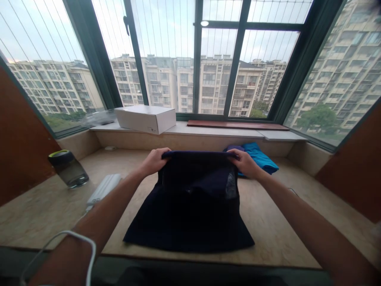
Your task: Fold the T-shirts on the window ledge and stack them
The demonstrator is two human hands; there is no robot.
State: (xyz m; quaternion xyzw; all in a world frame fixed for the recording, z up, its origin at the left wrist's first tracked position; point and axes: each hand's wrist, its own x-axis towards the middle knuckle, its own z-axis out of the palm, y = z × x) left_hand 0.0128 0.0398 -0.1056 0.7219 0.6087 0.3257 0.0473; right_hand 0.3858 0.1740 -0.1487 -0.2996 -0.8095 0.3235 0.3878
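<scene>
White cable loops in front of left forearm. Dark cloth on tabletop, near hem running left-right; far edge raised, parallel, left hand and right hand pinching its ends; longer axis unclear. White oblong device, bottle to left. Blue cloth behind right hand, partly hidden. White box on windowsill.
</scene>
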